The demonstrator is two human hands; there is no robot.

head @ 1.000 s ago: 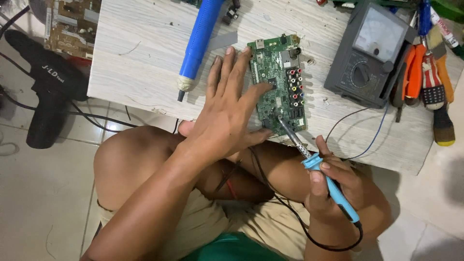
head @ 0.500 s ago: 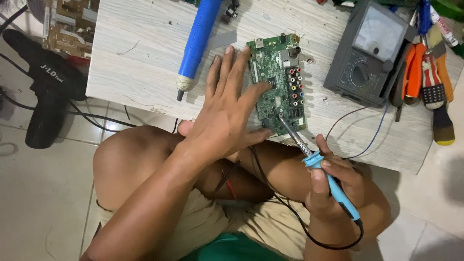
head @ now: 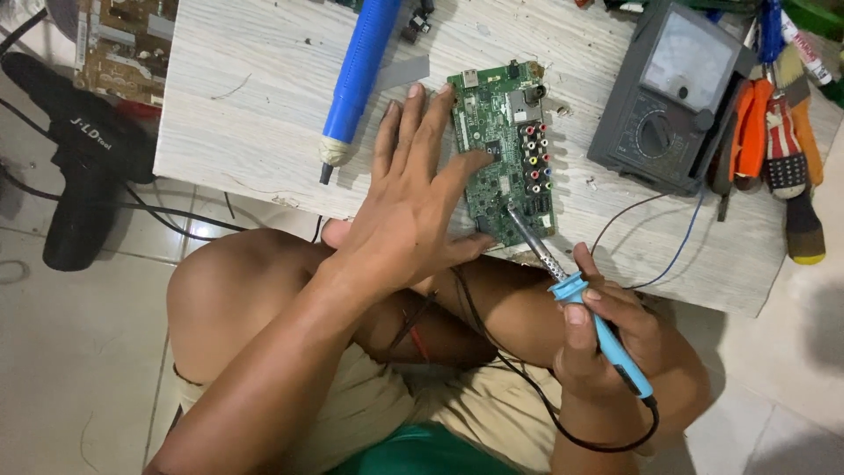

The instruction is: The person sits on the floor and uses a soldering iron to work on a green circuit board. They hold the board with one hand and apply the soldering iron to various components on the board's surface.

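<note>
Far left: a black power tool (head: 75, 167) lies on the floor, off the worktop (head: 255, 114).
Blue pump: a desoldering pump (head: 356, 79) lies just left of your left hand (head: 413, 211).
Left hand: fingers spread wide, pressed flat on the circuit board's left edge.
Board: the green circuit board (head: 510, 149) lies near the worktop's front edge, long axis running away from you.
Right hand: your right hand (head: 607, 339) grips the blue soldering iron (head: 580, 295); its tip meets the board's near corner.
Hidden: the exact joint under the tip is too small to make out.
Right: a grey analogue multimeter (head: 673, 88), then screwdrivers (head: 778, 149).
</note>
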